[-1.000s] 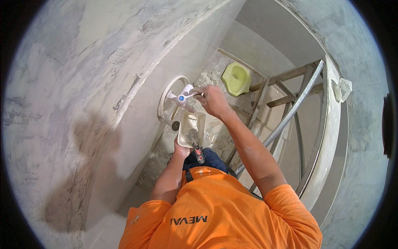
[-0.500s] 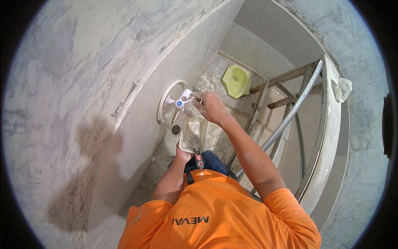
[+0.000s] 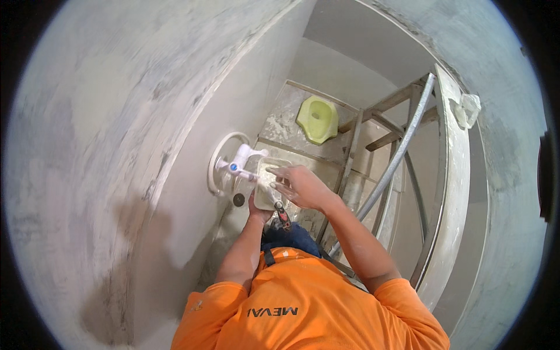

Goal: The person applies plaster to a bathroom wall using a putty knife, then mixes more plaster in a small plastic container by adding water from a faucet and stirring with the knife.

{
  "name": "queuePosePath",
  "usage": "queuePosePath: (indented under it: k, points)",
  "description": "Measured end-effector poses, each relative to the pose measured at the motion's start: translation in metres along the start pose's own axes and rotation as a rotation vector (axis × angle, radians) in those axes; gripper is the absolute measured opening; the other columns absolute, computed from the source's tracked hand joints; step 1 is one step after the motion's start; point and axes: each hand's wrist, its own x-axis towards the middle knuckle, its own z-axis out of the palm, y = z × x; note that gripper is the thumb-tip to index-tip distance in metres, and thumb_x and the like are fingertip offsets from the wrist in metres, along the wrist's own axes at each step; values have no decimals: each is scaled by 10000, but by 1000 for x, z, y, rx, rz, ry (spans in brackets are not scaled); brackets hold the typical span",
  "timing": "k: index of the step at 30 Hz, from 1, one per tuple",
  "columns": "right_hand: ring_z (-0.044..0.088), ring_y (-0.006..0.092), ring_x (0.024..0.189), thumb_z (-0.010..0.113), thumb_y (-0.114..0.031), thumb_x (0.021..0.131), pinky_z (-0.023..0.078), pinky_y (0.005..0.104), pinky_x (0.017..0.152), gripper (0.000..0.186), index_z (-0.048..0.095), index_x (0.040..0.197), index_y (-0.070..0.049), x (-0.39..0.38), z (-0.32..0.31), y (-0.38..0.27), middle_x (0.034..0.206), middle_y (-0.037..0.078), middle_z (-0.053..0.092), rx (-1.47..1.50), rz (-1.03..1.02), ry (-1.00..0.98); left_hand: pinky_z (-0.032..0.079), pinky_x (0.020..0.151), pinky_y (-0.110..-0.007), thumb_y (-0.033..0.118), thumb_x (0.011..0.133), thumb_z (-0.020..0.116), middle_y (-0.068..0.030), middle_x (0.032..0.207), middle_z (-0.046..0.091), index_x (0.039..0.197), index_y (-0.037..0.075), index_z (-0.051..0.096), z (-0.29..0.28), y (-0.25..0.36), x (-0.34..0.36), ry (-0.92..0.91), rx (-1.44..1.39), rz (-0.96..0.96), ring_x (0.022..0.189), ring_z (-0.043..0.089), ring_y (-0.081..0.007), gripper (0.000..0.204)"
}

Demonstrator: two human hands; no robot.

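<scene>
My left hand point(image 3: 257, 212) grips a white plastic tray point(image 3: 266, 200) from below its left side. A tool point(image 3: 283, 217) with a black and red handle rests at the tray's near end, its working end hard to make out. My right hand point(image 3: 303, 186) is over the tray, its dusty fingers apart and reaching into it; I cannot tell whether they touch it. Just left of the tray, a white plastic tap point(image 3: 242, 157) with a blue cap sticks out from the wall, with a white hose point(image 3: 212, 168) looped around it.
A green squat toilet pan point(image 3: 318, 119) lies on the stained floor beyond. On the right stand a wooden ladder point(image 3: 389, 122), a bent metal strip point(image 3: 395, 163) and a long pale board point(image 3: 454, 163) with crumpled plastic point(image 3: 466, 109) on it. A plastered wall point(image 3: 99, 128) runs along the left.
My right hand has left the tap's handle and moved down over the tray. The tray sits higher, nearer the tap, and the whole view has shifted slightly.
</scene>
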Motion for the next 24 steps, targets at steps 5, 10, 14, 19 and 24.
queuePosePath:
  k: [5, 10, 14, 19, 24]
  points:
    - [624, 405, 903, 695, -187, 899, 505, 478, 853, 439, 620, 1296, -16, -70, 5, 41, 959, 218, 647, 37, 304, 318, 500, 1022, -496, 403, 988, 451, -102, 1273, 665, 1287, 119, 638, 22, -33, 32, -26, 16, -164, 1183, 627, -312, 452]
    - [574, 463, 1132, 775, -206, 851, 476, 479, 995, 873, 286, 1558, -55, -123, 55, 61, 1246, 265, 578, -49, 599, 407, 511, 983, -506, 466, 976, 461, -93, 1231, 680, 1291, 132, 639, 61, -64, 63, -119, 73, -162, 1123, 645, -334, 492]
    - [533, 512, 1220, 753, -143, 844, 454, 509, 1041, 950, 163, 1572, 9, -117, 46, 49, 1359, 347, 498, 135, 682, 444, 509, 990, -502, 512, 964, 474, -90, 1249, 673, 1325, 139, 622, 116, -86, 69, -139, 142, -181, 1134, 641, -328, 540]
    - [577, 491, 1169, 692, -118, 866, 484, 513, 994, 819, 236, 1524, 55, -113, 31, 52, 1347, 344, 514, 92, 582, 593, 503, 1017, -514, 489, 970, 479, -98, 1299, 658, 1358, 128, 601, 146, -95, 65, -185, 91, -220, 1167, 633, -336, 544]
    - [612, 500, 1042, 623, -206, 922, 491, 542, 890, 579, 413, 1407, 30, -123, 3, 39, 1122, 319, 624, 83, 623, 596, 505, 1023, -541, 486, 969, 484, -126, 1327, 645, 1374, 111, 588, 159, -92, 60, -144, 115, -244, 1184, 632, -346, 562]
